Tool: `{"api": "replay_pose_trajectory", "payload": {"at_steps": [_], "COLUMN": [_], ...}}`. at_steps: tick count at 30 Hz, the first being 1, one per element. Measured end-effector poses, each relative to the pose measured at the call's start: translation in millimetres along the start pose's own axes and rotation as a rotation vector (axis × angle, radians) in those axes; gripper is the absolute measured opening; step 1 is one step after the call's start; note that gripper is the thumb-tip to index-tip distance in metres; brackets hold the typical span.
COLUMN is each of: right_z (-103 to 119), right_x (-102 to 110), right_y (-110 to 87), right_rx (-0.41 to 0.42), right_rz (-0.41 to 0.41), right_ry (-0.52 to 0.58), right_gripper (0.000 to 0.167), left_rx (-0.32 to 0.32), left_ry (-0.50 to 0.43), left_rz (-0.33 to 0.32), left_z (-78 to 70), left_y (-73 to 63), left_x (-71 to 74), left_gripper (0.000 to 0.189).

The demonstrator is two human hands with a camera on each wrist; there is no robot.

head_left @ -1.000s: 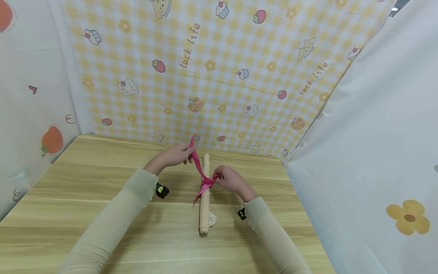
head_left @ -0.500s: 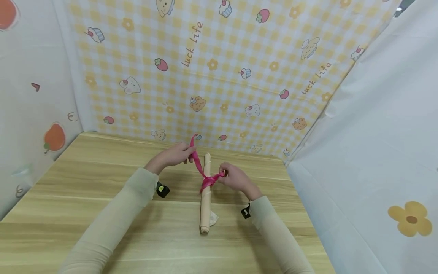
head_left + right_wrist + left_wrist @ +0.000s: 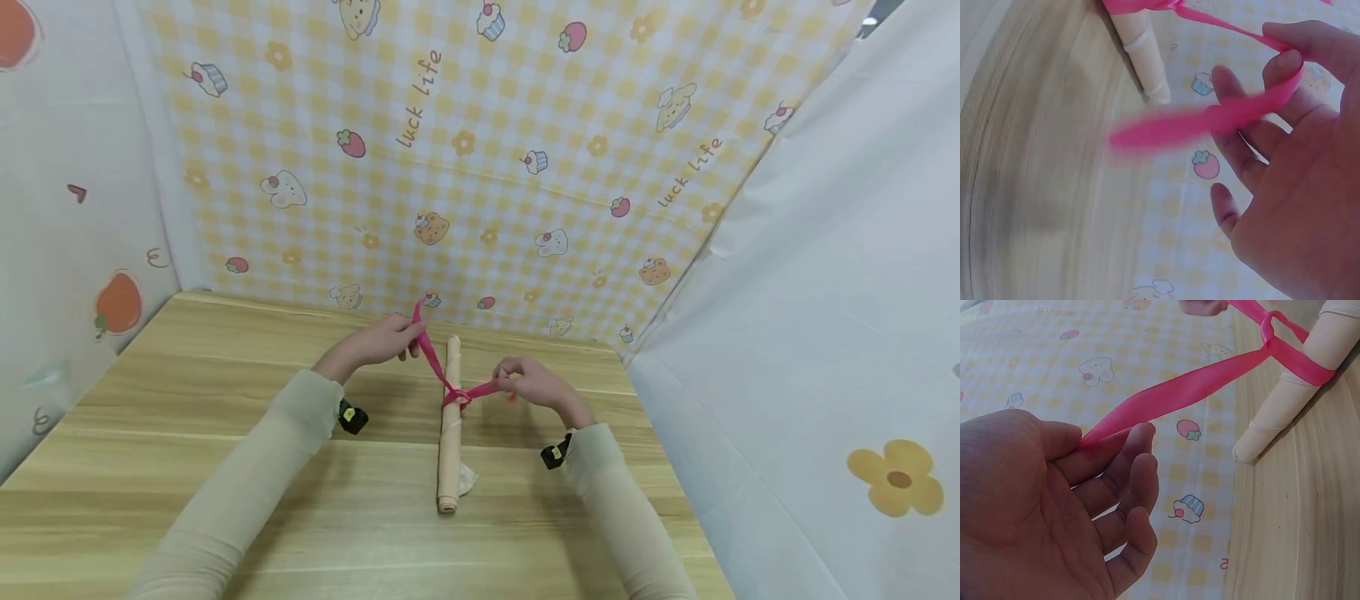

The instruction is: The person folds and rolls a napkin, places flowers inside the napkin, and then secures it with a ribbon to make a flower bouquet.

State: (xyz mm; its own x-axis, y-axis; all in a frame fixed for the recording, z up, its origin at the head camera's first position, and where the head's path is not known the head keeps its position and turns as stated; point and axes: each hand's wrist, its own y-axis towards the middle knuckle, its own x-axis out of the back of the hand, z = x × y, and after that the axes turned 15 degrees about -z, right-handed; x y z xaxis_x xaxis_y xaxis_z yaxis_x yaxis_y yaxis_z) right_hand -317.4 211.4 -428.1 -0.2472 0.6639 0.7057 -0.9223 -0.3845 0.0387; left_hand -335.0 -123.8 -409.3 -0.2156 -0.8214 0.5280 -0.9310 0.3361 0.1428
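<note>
A pink ribbon (image 3: 431,353) is looped around a pale, tan rolled-up sheet (image 3: 449,462) lying lengthwise on the table, its strands crossing in a small knot on top. My left hand (image 3: 384,340) pinches one ribbon end between thumb and index finger, up and to the left of the roll. On the other side, my right hand (image 3: 534,382) pinches the second strand between thumb and index finger. Both strands stretch out from the knot. In the right wrist view a loose tail of the ribbon (image 3: 1179,129) dangles, blurred, below the right hand's (image 3: 1300,187) fingers.
The wooden table (image 3: 337,517) runs back to a yellow checked cloth (image 3: 480,192) hanging behind it. White cloth (image 3: 810,400) hangs at the right and more at the left. A small whitish piece (image 3: 467,478) pokes out beside the roll's near end.
My right hand has moved to the right, drawing its ribbon strand out longer, and the knot looks smaller. The loose tail over the roll has gone from there. My left hand stays nearly in place.
</note>
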Motion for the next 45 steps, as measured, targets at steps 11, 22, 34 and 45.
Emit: {"api": "replay_pose_trajectory", "payload": {"at_steps": [11, 22, 34, 45], "right_z": [-18, -43, -76, -89], "right_x": [21, 39, 50, 53], "right_y": [-10.6, -35.2, -57.6, -65.2], "right_rx": [-0.088, -0.156, -0.191, -0.247], "right_rz": [0.045, 0.015, 0.003, -0.072], "right_ry": [0.073, 0.124, 0.132, 0.153], "right_gripper": [0.030, 0.038, 0.033, 0.041], "left_rx": [0.020, 0.031, 0.054, 0.077], "left_ry": [-0.039, 0.019, 0.126, 0.098], "left_rz": [-0.019, -0.014, -0.036, -0.041], "left_z": [7.4, 21.8, 48.1, 67.7], "left_y": [-5.9, -19.1, -49.7, -73.6], "left_x": [4.6, 13.1, 35.4, 49.1], "left_gripper": [0.042, 0.036, 0.032, 0.037]}}
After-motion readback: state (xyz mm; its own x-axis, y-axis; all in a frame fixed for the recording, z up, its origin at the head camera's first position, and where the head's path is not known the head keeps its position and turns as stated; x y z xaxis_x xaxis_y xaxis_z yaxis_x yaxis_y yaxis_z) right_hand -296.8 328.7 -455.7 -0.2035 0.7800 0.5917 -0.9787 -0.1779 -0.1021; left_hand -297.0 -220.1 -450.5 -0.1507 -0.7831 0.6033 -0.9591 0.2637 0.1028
